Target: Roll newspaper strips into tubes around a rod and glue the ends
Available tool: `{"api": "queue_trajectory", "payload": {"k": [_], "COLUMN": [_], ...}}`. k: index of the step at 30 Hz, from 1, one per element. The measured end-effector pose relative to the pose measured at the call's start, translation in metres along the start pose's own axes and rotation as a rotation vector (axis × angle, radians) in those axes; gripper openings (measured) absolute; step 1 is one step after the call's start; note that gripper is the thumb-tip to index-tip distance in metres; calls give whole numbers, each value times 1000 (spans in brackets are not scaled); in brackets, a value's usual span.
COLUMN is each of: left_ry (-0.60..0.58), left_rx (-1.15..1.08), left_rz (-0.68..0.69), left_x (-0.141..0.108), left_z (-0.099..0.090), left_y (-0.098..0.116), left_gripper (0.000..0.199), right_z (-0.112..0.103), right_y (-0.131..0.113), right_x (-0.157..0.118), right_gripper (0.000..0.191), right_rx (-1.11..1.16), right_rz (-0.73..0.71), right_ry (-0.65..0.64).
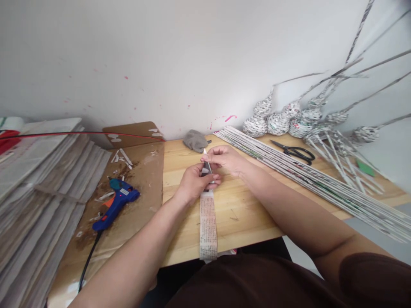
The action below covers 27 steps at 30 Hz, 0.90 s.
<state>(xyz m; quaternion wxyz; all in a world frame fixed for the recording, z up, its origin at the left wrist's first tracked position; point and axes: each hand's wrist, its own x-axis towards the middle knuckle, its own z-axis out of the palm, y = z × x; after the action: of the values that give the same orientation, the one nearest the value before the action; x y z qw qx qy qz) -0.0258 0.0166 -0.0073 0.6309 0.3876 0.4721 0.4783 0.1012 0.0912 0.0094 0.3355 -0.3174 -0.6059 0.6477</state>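
A long strip of printed newspaper [208,222] runs from my hands down over the table's front edge. My left hand [194,182] grips its upper part, the thumb lying across the paper. Just above, my right hand [223,160] pinches the strip's pointed far end between thumb and fingers. That end narrows to a white tip, and the part between my fingers is partly hidden. Beyond my hands, near the wall, lies a crumpled grey cloth-like lump [195,140].
Left are a blue glue gun [117,203] on stained cardboard [150,171] and stacked newspapers [48,192]. Rolled paper sticks [289,175], black-handled scissors [297,152] and several woven paper gourd shapes [278,124] lie right on the wooden table [250,214]. A wall stands behind.
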Motion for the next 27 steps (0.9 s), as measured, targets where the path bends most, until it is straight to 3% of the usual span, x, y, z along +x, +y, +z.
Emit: {"api": "queue_trajectory", "payload": {"k": [8,12,16,27], "left_ry": [50,-8,78,122], "left_rx": [199,74,-35,174], "left_rz": [-12,-22,16,142], "left_x": [-1,-3,-1,0], "left_z": [-1,0,-2,1], "left_y": [-2,3,5,-1], "left_gripper": [30,33,31,24], "right_z": [1,1,1,2], "right_y": [2,0,-1,-2], "right_x": [1,0,0,-1], "right_gripper": [28,26,25,28], "right_rx": [-18,-8,-49,-106], "right_rz": [-7,13,-15,-39], "right_ry": [3,33,55,98]}}
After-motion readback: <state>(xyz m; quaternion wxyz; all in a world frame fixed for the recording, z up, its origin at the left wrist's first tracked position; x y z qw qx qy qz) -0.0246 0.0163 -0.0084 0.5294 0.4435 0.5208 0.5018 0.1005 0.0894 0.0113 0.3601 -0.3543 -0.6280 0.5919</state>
